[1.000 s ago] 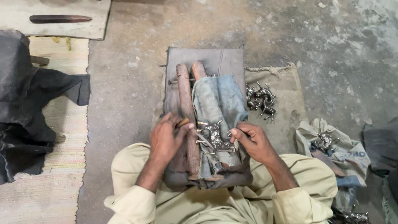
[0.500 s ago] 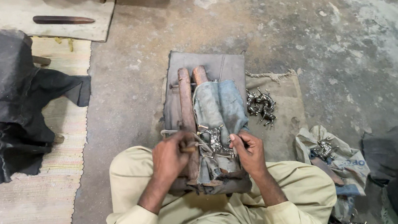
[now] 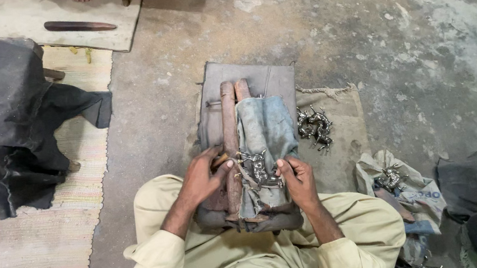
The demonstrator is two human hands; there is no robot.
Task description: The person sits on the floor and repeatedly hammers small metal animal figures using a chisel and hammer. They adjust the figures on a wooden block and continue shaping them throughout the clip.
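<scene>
Small shiny metal figurine [image 3: 258, 168], silvery with thin prongs sticking out like antlers, lying flat on faded blue-grey cloth [image 3: 266, 133] draped over a padded block. Pinched at its left edge by the fingertips of the left hand [image 3: 202, 178] and at its right edge by the thumb and fingers of the right hand [image 3: 297, 180]. Set just beside two upright brown wooden rods [image 3: 231, 135] that run along the cloth's left side.
</scene>
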